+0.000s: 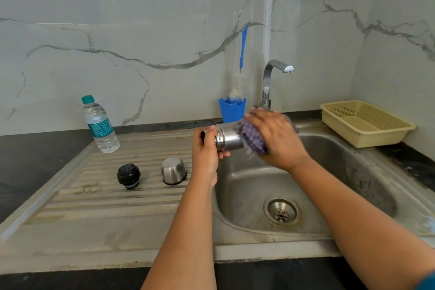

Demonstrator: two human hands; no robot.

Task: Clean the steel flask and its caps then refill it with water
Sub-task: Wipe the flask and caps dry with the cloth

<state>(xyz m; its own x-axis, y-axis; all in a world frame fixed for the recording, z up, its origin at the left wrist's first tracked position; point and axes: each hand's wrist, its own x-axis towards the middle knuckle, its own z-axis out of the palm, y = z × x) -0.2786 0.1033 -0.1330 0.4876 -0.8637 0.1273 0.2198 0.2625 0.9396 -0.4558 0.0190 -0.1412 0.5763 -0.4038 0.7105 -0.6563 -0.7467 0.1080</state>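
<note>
2 bare forearms, no rings, watch or bracelets showing on left hand (204, 158) or right hand (277, 139). Edge of teal sleeve (427, 281) at lower right corner.

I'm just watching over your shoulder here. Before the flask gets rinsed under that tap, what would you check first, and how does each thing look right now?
1. Flask firmly held: ok, the left hand grips its mouth end, over the sink.
2. Scrubber on the flask body: ok, the right hand presses it there.
3. Whole body scrubbed: cannot tell, the far end is hidden.
4. Tap running: not ok, no water shows at the spout.
5. Caps out of the way: ok, black stopper and steel cup cap stand on the drainboard.
6. Refill water at hand: ok, plastic bottle stands capped.
</note>
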